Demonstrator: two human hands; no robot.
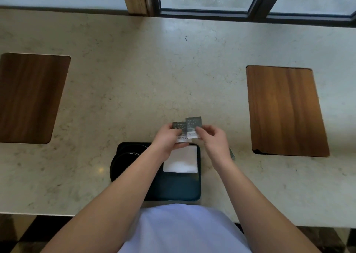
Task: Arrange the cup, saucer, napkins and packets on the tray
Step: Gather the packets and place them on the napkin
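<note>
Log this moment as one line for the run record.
left hand: holds packet | right hand: holds second packet | napkins on tray

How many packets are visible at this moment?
3 at least: one packet in the left hand, one in the right hand, a third's edge behind the right wrist; more may be hidden.

Packets point(187, 127) were dark grey with pale speckles and white ends, napkins point(183, 160) white, tray point(177, 189) dark teal, tabletop point(134, 69) beige marble, inlays point(285, 110) brown wood.
</note>
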